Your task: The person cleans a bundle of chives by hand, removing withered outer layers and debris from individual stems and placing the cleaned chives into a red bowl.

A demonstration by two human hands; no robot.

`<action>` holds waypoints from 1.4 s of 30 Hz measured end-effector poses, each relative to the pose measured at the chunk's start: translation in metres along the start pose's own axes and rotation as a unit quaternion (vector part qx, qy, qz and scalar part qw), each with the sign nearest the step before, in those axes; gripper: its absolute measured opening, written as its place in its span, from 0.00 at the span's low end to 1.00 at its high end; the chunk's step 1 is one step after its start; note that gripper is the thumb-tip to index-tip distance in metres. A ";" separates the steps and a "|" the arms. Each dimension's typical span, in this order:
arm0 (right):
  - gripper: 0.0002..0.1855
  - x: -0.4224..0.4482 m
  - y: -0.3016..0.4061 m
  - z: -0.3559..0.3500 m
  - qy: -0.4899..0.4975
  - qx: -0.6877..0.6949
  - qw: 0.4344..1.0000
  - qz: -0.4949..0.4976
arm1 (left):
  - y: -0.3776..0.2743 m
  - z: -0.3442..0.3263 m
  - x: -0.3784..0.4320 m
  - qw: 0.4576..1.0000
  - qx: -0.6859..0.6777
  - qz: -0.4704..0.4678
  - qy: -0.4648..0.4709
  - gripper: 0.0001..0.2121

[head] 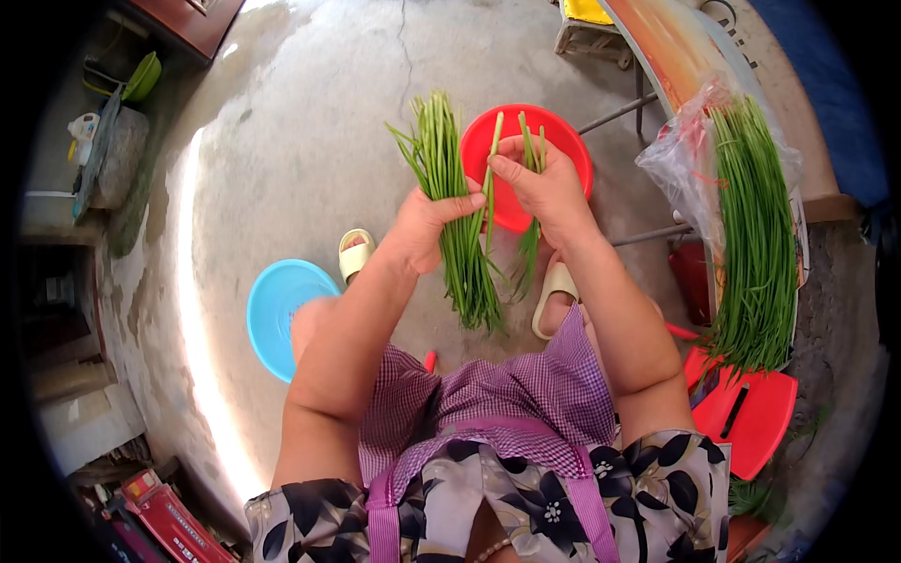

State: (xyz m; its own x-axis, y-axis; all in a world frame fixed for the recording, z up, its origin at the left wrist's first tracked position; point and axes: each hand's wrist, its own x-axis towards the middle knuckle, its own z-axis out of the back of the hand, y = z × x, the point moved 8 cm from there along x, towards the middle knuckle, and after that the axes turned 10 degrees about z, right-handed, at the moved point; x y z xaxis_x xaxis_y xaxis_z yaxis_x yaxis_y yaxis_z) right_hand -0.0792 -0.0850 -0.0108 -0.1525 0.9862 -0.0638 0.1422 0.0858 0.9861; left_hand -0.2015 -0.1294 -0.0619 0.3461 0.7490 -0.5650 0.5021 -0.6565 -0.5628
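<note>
My left hand (431,224) is closed around a bunch of green garlic chives (457,246), its pale cut ends pointing away from me. Beside it, my right hand (545,183) holds a few separate chive stalks (529,250), their leafy ends hanging below the palm. One stalk stands upright between the two hands, near my right thumb and left thumb tip. Behind my right hand is a red plastic basin (577,148) on the concrete floor; what it holds is mostly hidden. A large pile of chives (753,239) lies on the table at the right, beside a clear plastic bag (679,151).
A light blue basin (271,317) stands on the floor left of my knee. A red plastic stool (764,422) is at the lower right. The table (651,42) has metal legs reaching towards the red basin. A wooden stool (591,39) stands at the top.
</note>
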 end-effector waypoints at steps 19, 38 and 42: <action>0.10 -0.003 -0.038 -0.012 0.093 0.176 0.959 -0.204 | -0.011 0.006 0.006 1.000 -0.004 -0.011 0.029 0.07; 0.12 0.004 -0.013 -0.010 0.075 -0.165 0.979 0.097 | -0.009 0.010 0.003 0.999 0.017 -0.025 -0.019 0.07; 0.10 0.002 0.001 -0.009 0.065 -0.272 0.946 0.163 | -0.013 0.009 0.003 0.999 0.010 -0.044 -0.013 0.07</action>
State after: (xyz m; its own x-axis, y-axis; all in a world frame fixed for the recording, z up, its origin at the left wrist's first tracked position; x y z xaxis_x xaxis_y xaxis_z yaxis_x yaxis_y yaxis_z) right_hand -0.0880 -0.0838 -0.0088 -0.3117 0.9187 0.2426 -0.3168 -0.3412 0.8850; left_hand -0.2139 -0.1195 -0.0619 0.2804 0.8015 -0.5282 0.5145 -0.5900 -0.6222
